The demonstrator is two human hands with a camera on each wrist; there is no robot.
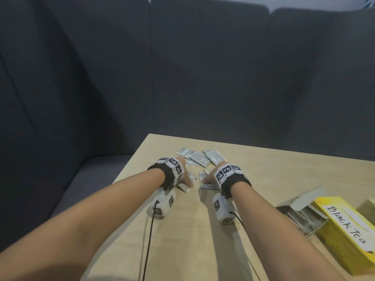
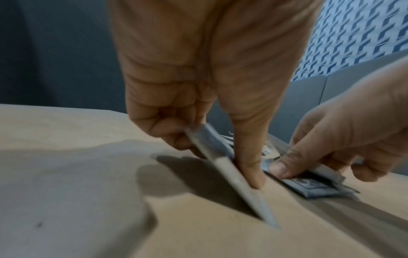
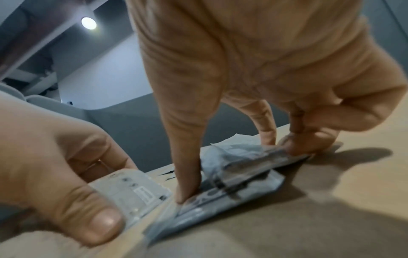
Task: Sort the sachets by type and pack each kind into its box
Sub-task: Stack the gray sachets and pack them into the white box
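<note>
Left hand (image 2: 205,87) pinches one sachet (image 2: 229,176) on edge. Right hand (image 3: 253,78) grips the sachet stack (image 3: 238,186) under its fingertips on the table (image 1: 263,173). Sachets appear light, thin and slippery, so grip them by the edges.

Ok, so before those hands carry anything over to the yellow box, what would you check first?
1. Pinch of the left hand on its sachet: ok, thumb and fingers hold it.
2. Hold of the right hand on its stack of sachets: ok, gripped at both ends, though the stack looks uneven.
3. Black Tea box ready to receive: ok, its flap is open and sachets lie inside.
4. Held sachets match that box: cannot tell, the print is blurred.
5. Everything gathered: not ok, loose sachets lie on the table beyond the hands.
</note>
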